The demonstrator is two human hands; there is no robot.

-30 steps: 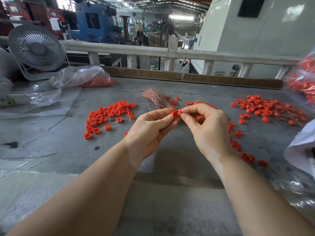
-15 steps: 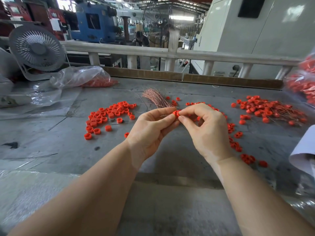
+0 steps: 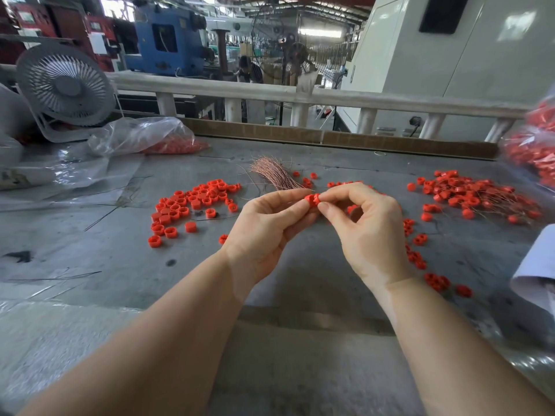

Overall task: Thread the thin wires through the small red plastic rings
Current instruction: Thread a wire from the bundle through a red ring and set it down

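From the head camera, both hands stay raised together above the grey table [image 3: 126, 265], as they were a second ago: the left hand [image 3: 264, 232] and the right hand [image 3: 365, 232] each pinch the same small red ring [image 3: 311, 200] between thumb and forefinger. The fingertips have closed in, hiding more of the ring. Behind them lies the copper wire bundle [image 3: 274, 175], with loose rings [image 3: 192, 205] left and wired rings [image 3: 474, 196] right.

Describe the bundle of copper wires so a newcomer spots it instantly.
On the grey table, look just beyond the left hand, between the left pile of red rings and the right pile. The bundle of copper wires lies there, fanned: the only pinkish, hair-thin strands among round plastic pieces.
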